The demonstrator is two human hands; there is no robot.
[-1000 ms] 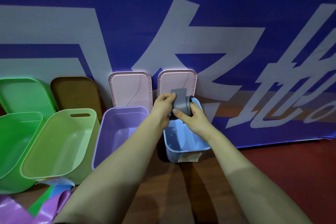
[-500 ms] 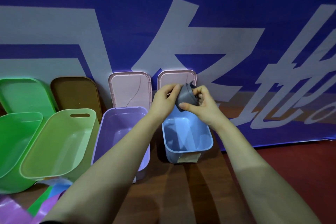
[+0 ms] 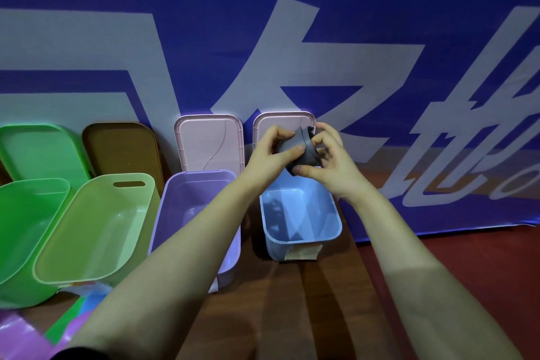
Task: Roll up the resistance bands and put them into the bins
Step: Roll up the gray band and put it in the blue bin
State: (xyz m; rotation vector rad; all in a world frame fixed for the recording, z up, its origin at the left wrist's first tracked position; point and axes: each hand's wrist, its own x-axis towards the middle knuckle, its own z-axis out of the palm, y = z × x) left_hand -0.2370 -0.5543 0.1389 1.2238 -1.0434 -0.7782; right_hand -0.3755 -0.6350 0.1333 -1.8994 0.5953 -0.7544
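Saw only part of the grey band roll (image 3: 295, 145) between the left grip (image 3: 270, 152) and right grip (image 3: 331, 169). Lost the far rim of the blue bin (image 3: 295, 210) behind both, a wall of the purple bin (image 3: 187, 202) under the left forearm (image 3: 175, 257). Found the dark green bin (image 3: 20, 228) and loose bands (image 3: 17, 333) cut off at the left edge.

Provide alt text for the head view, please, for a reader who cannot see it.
The left hand and right hand hold a rolled grey band above an open blue bin. A purple bin, pale green bin and darker green bin stand to its left, before a blue banner.
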